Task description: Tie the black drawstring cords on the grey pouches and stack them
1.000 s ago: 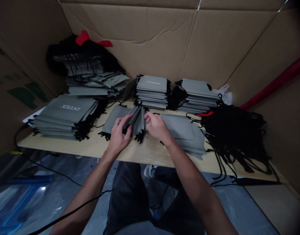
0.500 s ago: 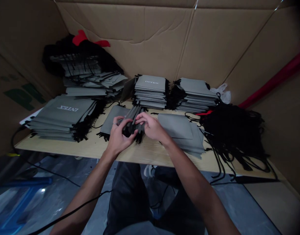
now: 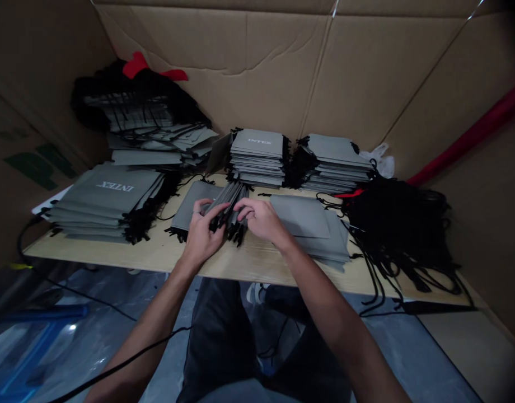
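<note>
A bundle of grey fabric pouches [image 3: 234, 194] with black cord ends stands fanned on edge in front of me. My left hand [image 3: 204, 232] is closed around its left side, thumb at the near edge. On the right side, the bent fingers of my right hand [image 3: 260, 218] pinch at the pouch edges; exactly how many they grip is hidden. Beneath and left of the bundle lies a low pile of the same pouches [image 3: 188, 204]. Another flat pile of grey pouches [image 3: 302, 215] lies beside my right hand.
A stack printed INTEX [image 3: 102, 193] sits at the left, with a taller heap [image 3: 157, 137] behind. Two more stacks, a middle one [image 3: 257, 157] and a right one [image 3: 333, 162], stand against the cardboard wall [image 3: 257, 67]. Black cords [image 3: 400, 229] hang over the wooden board's [image 3: 257, 271] right side.
My left thumb has drawn back to the left along the near edge. The bundle's edges have spread slightly, and my right fingers have shifted a little at its right side.
</note>
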A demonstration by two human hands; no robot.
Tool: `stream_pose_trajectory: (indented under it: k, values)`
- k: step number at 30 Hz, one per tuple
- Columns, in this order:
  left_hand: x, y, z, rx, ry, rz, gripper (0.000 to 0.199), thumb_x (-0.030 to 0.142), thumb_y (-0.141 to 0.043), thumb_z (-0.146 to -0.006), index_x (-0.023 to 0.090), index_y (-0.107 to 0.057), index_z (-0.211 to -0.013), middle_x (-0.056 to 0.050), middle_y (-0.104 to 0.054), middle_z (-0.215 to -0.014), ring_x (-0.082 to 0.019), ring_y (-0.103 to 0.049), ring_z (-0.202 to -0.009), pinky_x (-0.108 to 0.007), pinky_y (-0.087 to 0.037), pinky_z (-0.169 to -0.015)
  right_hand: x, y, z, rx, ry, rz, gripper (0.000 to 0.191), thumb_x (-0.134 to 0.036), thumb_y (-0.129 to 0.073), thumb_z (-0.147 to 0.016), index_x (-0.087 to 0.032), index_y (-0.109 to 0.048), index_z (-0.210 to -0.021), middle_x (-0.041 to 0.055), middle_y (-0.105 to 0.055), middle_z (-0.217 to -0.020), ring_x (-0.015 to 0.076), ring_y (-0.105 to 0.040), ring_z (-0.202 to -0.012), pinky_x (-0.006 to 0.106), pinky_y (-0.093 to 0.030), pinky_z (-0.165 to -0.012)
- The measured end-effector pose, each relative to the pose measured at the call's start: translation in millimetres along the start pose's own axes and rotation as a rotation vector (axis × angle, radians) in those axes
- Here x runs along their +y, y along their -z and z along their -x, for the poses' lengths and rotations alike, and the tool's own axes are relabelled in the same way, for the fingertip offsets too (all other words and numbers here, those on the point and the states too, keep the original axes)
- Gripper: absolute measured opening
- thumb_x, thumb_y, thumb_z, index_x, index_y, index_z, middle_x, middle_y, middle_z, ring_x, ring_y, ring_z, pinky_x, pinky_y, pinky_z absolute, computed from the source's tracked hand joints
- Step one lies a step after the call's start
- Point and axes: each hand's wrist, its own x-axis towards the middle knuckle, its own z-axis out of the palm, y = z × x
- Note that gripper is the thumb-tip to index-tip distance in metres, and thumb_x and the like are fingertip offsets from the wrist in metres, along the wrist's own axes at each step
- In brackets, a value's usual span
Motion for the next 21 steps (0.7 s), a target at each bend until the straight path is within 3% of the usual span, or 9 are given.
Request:
stream_pose_trajectory:
  k: [7,15,21]
  values:
    - [4,1.4,1,-0.011,-0.01,-0.014,0.063,0.038,-0.078,-0.088,0.022,-0.071,-0.148,-0.017,-0.054,-0.148,-0.037,-0.06,-0.14,-0.052,-0.054,-0.12,-2,0,-1,-0.034,0.074,-0.052,0.061,0.006,-0.041,-0.081,-0.024,-0.076,-0.121,-0.0001,-0.087,-0.107,0.0151,-0.083,-0.103,0.025,-0.057,-0.091]
    - [-2,-1.1,-2,0.047,0.029,-0.011,0.056,0.023,-0.063,-0.091,0.019,-0.069,-0.146,-0.015,-0.064,-0.134,-0.032,-0.068,-0.127,-0.046,-0.056,-0.115,7,1,-1,0.067,-0.03,0.138,0.046,0.006,-0.052,-0.075,-0.023,-0.077,-0.101,-0.0006,-0.078,-0.082,0.0204,-0.072,-0.082,0.031,-0.051,-0.083]
    - [4,0.9,-3,0.043,0.033,-0.015,0.052,0.027,-0.064,-0.094,0.019,-0.07,-0.145,-0.015,-0.066,-0.132,-0.032,-0.068,-0.125,-0.047,-0.056,-0.114,6,-2,-1,0.039,-0.017,0.087,0.053,0.005,-0.048,-0.081,-0.024,-0.077,-0.115,-0.0005,-0.082,-0.091,0.0187,-0.078,-0.089,0.03,-0.054,-0.088]
